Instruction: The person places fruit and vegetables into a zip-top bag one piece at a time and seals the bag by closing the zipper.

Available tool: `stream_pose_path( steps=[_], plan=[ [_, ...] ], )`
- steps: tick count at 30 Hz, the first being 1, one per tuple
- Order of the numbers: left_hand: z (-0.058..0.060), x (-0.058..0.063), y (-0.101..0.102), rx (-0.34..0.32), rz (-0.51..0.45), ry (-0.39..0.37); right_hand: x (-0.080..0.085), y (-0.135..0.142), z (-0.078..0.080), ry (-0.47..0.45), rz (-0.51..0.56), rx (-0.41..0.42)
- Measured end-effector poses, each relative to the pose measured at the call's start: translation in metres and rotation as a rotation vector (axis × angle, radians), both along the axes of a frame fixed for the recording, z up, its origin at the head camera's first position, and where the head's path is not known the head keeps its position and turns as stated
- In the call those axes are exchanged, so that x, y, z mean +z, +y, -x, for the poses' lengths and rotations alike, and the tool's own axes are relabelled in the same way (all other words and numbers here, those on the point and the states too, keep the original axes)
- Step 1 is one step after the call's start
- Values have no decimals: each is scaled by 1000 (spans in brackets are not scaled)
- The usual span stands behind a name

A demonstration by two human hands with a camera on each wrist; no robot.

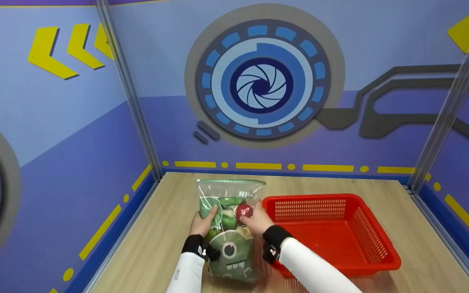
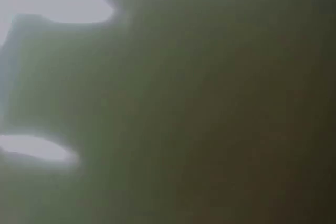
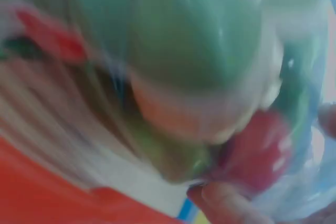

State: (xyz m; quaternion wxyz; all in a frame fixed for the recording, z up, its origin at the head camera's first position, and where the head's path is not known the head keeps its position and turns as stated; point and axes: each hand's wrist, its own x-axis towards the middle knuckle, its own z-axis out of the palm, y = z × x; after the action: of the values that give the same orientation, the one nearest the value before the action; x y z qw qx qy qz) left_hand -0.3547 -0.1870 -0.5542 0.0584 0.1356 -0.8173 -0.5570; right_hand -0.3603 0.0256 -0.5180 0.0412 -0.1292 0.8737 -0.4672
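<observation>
A clear zip bag point(image 1: 231, 258) with a green one-eyed monster print on its lower front stands upright above the wooden table. Through the plastic show several green pieces point(image 1: 229, 221) and a shiny red round thing point(image 1: 244, 211); their exact kinds are hard to tell. My left hand point(image 1: 202, 223) grips the bag's left side, thumb on the front. On the right side my right hand point(image 1: 259, 220) pinches it beside the red thing. Close up in the right wrist view are the red thing point(image 3: 258, 150) and a fingertip point(image 3: 226, 200). Only a green blur with glare fills the left wrist view.
A red plastic basket point(image 1: 375, 228) with perforated walls sits on the table right of the bag, close to my right forearm. Blue and purple panels point(image 1: 169, 130) wall in the table point(image 1: 153, 228) at the back and both sides.
</observation>
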Motion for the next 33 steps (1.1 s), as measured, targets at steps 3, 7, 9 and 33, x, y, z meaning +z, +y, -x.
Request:
stream_pose_path(
  steps=[3,7,9,33],
  plan=[
    [8,-1,5,44,32,-37,0,-6,-10,25,-49,58],
    [15,-2,9,71,16,-74,1,-10,-18,24,-218,132],
    [17,-3,9,57,2,-67,0,-11,-17,1,-289,152],
    [23,1,29,-210,358,-129,0,0,5,-73,-360,204]
  ],
)
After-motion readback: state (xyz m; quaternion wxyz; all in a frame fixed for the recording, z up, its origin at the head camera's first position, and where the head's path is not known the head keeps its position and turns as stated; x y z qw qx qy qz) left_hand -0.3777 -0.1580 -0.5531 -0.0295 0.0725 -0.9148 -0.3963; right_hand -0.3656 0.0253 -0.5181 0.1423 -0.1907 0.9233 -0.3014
